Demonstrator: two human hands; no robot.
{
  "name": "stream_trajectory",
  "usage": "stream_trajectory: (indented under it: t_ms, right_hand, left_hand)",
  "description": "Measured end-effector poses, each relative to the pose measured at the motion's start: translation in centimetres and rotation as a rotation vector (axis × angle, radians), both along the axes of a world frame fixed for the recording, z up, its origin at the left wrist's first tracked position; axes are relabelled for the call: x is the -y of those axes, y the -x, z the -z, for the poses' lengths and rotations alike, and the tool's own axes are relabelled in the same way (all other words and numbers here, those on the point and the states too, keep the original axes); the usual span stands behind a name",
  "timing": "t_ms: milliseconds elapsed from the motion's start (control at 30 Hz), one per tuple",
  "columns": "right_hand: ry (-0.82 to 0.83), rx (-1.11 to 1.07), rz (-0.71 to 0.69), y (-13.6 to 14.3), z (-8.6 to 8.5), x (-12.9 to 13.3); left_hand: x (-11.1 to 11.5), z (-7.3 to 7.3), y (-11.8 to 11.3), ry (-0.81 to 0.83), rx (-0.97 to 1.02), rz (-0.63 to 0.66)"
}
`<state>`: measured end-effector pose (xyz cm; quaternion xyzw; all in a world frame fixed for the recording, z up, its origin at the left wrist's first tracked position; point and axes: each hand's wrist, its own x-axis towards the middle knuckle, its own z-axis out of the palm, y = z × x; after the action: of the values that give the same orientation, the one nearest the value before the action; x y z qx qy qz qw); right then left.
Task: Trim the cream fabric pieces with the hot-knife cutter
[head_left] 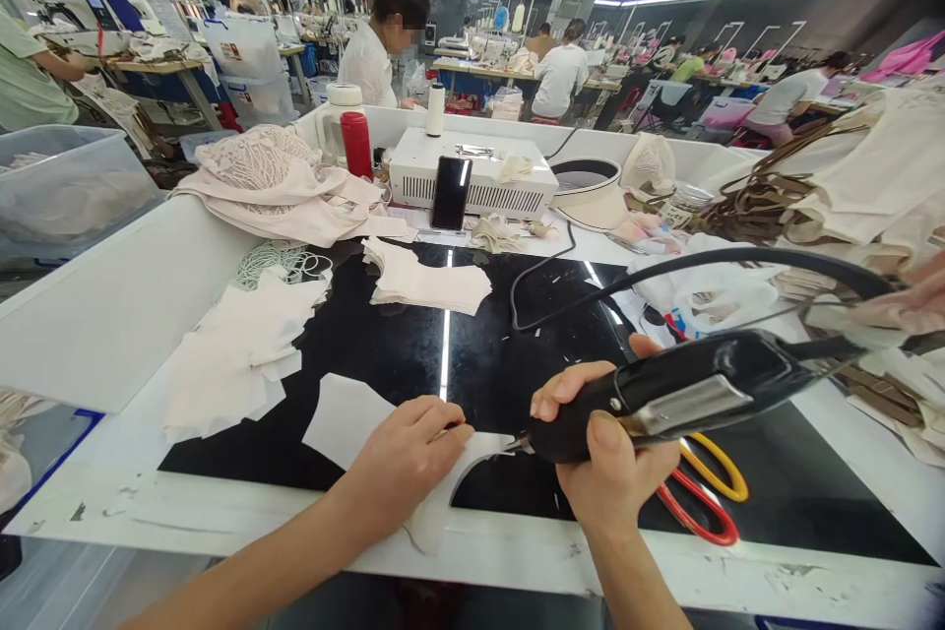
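Note:
My right hand [616, 472] is wrapped round a black corded hot knife [664, 394], a handheld cutter with a metal lever on its side. Its thin metal tip touches the right end of a cream fabric piece [346, 418] on the black glass sheet [517, 354]. Fingers curled and pressed together, my left hand [417, 458] grips that piece just left of the tip; what lies under the fingertips is partly hidden. A strip of the fabric hangs past the table's front edge. Scissors [705, 492] with red and yellow handles lie beside my right hand, partly covered by it.
Stacked fabric pieces [428, 281] lie behind my hands, with more cut pieces [232, 354] at left. A white power box [472, 167], a phone [450, 194] and a red bottle [356, 146] stand at the back. The cable [546, 320] loops across the glass. Garments [871, 177] pile up at right.

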<state>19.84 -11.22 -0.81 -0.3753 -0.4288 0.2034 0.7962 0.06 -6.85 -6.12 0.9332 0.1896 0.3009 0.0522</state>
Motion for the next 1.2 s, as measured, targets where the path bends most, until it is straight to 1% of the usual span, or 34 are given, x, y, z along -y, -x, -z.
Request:
stream_trajectory:
  t_ms: [67,167,233,400,533,700,833,933,1033,1133,1200]
  right_hand:
    - [0.0,0.013,0.0,0.0,0.0,0.3]
    - [0.011,0.031,0.022,0.2,0.0,0.9]
    - [0.005,0.033,0.022,0.3,0.0,1.2]
    - [0.016,0.022,0.028,0.8,-0.2,1.9]
    - [0.01,0.025,0.039,1.3,-0.6,2.4]
    - [-0.006,-0.001,0.026,1.8,-0.8,2.8]
    - [-0.009,0.001,0.011,2.1,-0.7,3.0]
    - [-0.001,0.007,-0.003,2.1,-0.6,3.2]
    - [0.006,0.015,-0.019,2.0,-0.8,3.2]
    - [0.006,0.012,0.0,1.8,-1.1,2.6]
    - [-0.022,-0.007,0.026,1.8,-1.3,1.9]
  left_hand:
    - [0.9,-0.3,0.5,0.055,-0.021,-0.026]
    - [2.2,-0.4,1.2,0.156,-0.075,-0.021]
    - [2.5,-0.3,1.4,0.169,-0.106,-0.026]
    - [2.2,-0.2,1.0,0.08,-0.152,-0.084]
    - [1.9,-0.4,0.7,0.004,-0.221,-0.106]
    - [2.1,-0.6,0.7,-0.065,-0.282,-0.122]
    - [3.1,0.1,0.4,-0.135,-0.239,-0.149]
    - [4.2,0.6,0.1,-0.125,-0.257,-0.171]
    - [5.2,0.8,-0.1,-0.117,-0.29,-0.178]
    - [5.5,0.9,-0.1,-0.122,-0.299,-0.186]
    - [5.5,0.9,-0.1,-0.122,-0.289,-0.189]
